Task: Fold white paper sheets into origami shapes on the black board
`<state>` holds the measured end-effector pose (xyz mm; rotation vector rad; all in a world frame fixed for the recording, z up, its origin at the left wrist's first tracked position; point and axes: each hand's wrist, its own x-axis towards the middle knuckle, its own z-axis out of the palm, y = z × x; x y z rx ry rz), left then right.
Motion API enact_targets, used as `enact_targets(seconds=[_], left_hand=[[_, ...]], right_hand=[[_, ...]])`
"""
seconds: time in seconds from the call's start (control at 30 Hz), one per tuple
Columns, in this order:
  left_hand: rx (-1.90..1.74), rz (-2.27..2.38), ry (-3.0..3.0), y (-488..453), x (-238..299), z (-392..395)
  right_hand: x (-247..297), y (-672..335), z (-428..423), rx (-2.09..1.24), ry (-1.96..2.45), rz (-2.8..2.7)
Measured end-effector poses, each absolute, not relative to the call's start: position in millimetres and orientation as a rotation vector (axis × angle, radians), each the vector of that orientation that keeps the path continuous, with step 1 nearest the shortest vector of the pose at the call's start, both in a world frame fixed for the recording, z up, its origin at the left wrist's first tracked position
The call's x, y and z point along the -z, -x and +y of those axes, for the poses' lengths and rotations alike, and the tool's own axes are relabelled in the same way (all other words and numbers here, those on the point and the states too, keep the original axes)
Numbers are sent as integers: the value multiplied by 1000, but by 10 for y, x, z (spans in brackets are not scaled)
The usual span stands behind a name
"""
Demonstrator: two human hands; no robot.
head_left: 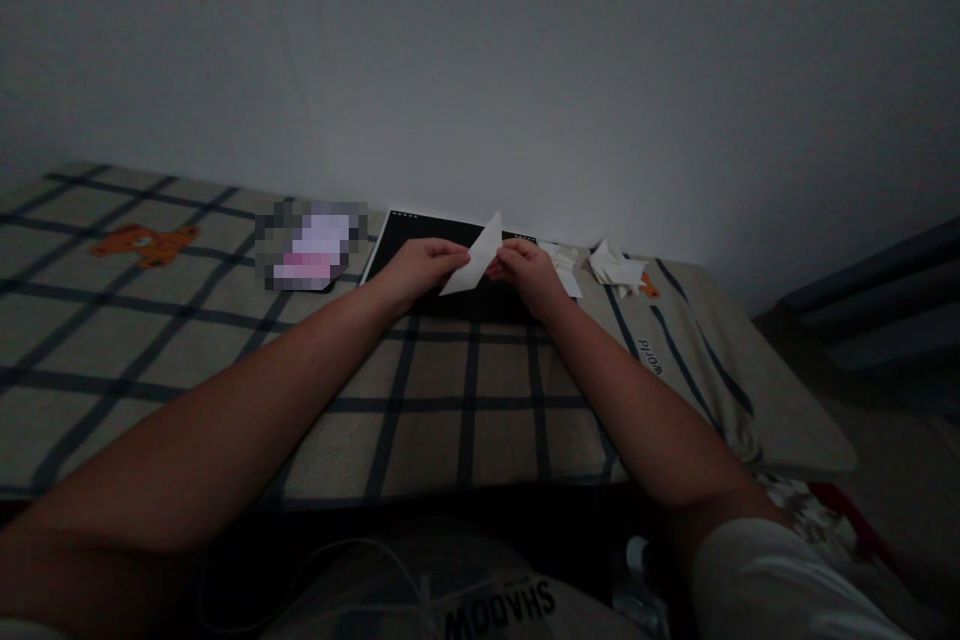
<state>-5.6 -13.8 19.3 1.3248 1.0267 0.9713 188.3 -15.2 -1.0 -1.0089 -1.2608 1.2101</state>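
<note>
Well to the left of the black board (427, 228), an orange animal-shaped print (146, 245) shows on the pale checked cloth (472, 400), whose dark lines cross beneath everything here. Nearer the board, just beside its left edge, lies a pink and lilac thing (311, 250), blurred into blocks. The board itself has a pale left edge and small light marks along its far edge, and a plain wall (480, 70) rises behind it.

Over the left part of the board comes the left hand (427, 268), its thumb and fingers pinching the left side of the white paper (478, 257). This paper is above the board, between the two hands, tilted, with one pointed end up to the right and the other down to the left. On its other side the right hand (526, 270) grips the right edge with bent fingertips, over the board's right part. In this dim light it is hard to tell whether either hand touches the board.

Just beside the board's right edge lie some flat white pieces (566, 270), partly behind the right hand. Further right of the board is a folded white paper heap (616, 265) with pointed corners. Nearer the person than that, right of the board, "world" lettering (649, 357) marks the cloth.
</note>
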Motion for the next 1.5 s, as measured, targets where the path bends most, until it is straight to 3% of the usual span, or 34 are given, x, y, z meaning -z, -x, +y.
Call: enact_targets(seconds=[1.0, 1.5], left_hand=[[-927, 762, -1290, 42, -224, -188], [-1016, 1049, -1446, 86, -205, -150]], right_hand=[[-28, -1853, -215, -1228, 950, -1365], [-38, -1836, -232, -1138, 997, -1328]])
